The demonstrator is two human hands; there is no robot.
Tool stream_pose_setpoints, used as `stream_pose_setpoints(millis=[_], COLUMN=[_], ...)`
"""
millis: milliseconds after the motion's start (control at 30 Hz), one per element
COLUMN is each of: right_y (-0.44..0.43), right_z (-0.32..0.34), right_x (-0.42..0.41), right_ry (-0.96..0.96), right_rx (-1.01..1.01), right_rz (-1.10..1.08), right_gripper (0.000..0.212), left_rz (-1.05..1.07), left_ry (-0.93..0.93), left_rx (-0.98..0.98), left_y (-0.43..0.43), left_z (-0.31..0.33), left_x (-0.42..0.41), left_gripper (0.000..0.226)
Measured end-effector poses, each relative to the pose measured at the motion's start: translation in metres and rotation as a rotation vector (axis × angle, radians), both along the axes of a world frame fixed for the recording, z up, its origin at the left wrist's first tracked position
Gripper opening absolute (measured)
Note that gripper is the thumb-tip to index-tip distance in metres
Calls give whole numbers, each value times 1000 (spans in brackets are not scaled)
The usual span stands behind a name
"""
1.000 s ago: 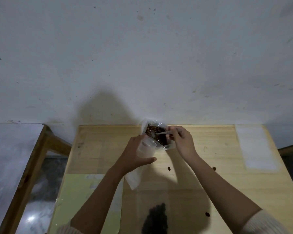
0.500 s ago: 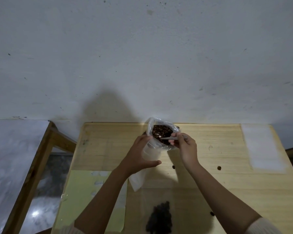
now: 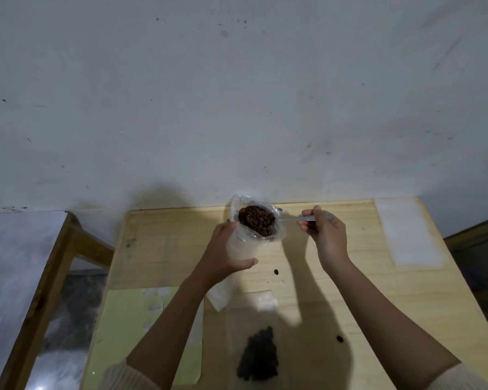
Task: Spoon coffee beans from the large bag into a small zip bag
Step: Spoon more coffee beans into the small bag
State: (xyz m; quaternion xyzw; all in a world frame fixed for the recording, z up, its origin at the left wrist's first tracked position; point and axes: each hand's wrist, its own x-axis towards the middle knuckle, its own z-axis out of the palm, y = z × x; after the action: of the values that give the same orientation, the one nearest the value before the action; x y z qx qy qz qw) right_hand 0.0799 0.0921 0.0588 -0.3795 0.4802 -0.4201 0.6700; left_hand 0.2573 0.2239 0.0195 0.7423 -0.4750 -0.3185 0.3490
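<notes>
A person is working at a wooden table (image 3: 335, 277) pushed against a pale wall (image 3: 237, 94), seen from above by a head camera. Both bare forearms are reaching in from the bottom edge, at about 7 and 5 o'clock.

At the table's far edge, near 12 o'clock, a clear large bag (image 3: 255, 218) is standing upright with its mouth open, full of dark coffee beans (image 3: 261, 222).

The left hand (image 3: 226, 249) is sitting just at 7 o'clock of the large bag, fingers curled around a frosted small bag (image 3: 241, 250) and holding it upright; its lower corner is sticking out below the wrist. Its mouth is touching the large bag's near side.

The right hand (image 3: 326, 230) is at 3 o'clock of the large bag, fingers pinched closed on the handle of a metal spoon (image 3: 290, 219). The handle is running level toward 9 o'clock, and the bowl is resting among the beans at the bag's mouth.

Closer to the camera, at 6 o'clock, another clear bag (image 3: 261, 353) with a dark heap of beans is lying flat on the table. Two loose beans (image 3: 276, 271) are lying on the wood, one between the forearms and one beside the right forearm. A pale yellow sheet (image 3: 124, 327) is lying under the left forearm, and a white patch (image 3: 409, 232) is showing at 2 o'clock.
</notes>
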Motion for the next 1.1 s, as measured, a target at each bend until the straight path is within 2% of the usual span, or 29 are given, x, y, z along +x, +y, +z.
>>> stream_pose_setpoints(millis=[300,400,600,833,1100], right_y=[16,13,5,21,35], right_z=[13,9,-3,-36,-46], right_x=[-9,-13,-19,7,29], right_ry=[109,101,99,355,172], right_rx=[-126,-128,-98,-329,-3], right_rz=[260,184,31,141,79], right_gripper=[26,27,31,18,27], left_rz=[-64,-95,-88,-79,-95], left_ry=[-84,-124,-78,-26,-8], left_rx=[-7,-23,-45,-19,42], left_y=[-4,-3,1,2,3], left_z=[-6,-9,-6,-5,-7], left_x=[-5,-3,-1,0,-1], left_gripper=[98,100,100,88,96])
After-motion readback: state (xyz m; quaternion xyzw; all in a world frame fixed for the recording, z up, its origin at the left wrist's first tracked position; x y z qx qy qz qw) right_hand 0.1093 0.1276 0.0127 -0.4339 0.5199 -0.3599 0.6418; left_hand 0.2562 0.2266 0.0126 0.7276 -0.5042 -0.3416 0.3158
